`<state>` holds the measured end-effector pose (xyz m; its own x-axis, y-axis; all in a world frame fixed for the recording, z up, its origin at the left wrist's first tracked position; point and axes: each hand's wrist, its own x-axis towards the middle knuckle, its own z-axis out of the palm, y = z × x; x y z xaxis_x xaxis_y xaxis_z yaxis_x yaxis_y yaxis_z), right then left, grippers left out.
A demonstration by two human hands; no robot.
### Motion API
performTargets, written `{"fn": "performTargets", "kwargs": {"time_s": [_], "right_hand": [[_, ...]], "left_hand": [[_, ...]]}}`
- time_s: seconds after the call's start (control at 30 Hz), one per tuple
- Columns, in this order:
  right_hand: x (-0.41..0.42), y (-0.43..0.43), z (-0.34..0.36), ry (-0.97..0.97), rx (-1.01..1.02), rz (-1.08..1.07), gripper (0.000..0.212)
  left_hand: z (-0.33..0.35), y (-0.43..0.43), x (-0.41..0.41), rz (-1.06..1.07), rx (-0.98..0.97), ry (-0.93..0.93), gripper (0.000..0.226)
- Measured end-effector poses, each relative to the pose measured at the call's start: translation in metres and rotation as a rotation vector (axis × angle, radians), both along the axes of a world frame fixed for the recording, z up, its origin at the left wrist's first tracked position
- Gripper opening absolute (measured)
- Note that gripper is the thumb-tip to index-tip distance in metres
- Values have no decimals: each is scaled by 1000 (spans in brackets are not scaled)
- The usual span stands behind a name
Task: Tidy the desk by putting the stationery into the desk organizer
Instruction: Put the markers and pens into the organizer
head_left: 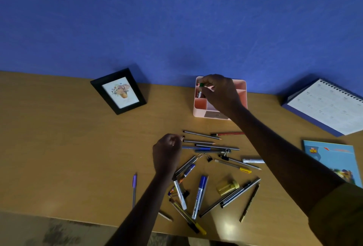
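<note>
A pink, compartmented desk organizer (196, 111) stands under the right hand (220, 92), which pinches a green-capped marker (201, 85) upright inside it. Loose pens and pencils (200, 192) lie scattered right of the left hand (167, 153).

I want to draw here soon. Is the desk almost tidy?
Not yet. The pink organizer looks nearly empty. The right hand holds a green-capped marker in it; the left hand is at the pencils. Many pens, markers and clips lie on the desk.

Right hand (218, 92) holds green-capped marker (200, 88) at pink organizer (198, 112); left hand (167, 153) beside pens (198, 148).
</note>
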<state>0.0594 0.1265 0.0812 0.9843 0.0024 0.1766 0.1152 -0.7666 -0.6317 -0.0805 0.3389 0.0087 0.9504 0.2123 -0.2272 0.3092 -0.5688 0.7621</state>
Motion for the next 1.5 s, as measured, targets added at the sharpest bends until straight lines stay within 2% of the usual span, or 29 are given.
{"fn": "performTargets", "kwargs": {"time_s": [0.2,0.4,0.73,0.97,1.1,1.17,1.33,1.4,1.5], "right_hand": [[-3,8,-19,10,-152,-12,17],[-2,16,-33,25,-226,-37,22],[-9,13,-34,56,-171,-57,33],[-38,11,-18,-49,-120,-86,39],[-75,22,-17,-94,-121,-93,33],[-97,31,-23,-22,-41,-12,29],[-139,53,-41,396,198,182,24],[-149,58,-49,528,210,255,33],[-160,66,-61,568,140,370,37]], "left_hand": [[-13,30,-40,80,111,198,11],[-18,38,-71,49,187,287,30],[-21,35,-73,9,239,286,31],[-25,38,-69,4,232,282,33],[-23,40,-66,-14,194,242,33],[-20,39,-63,-19,167,216,29],[-10,34,-51,-13,119,177,24],[-6,32,-45,-3,81,182,24],[-1,25,-39,24,5,213,24]]}}
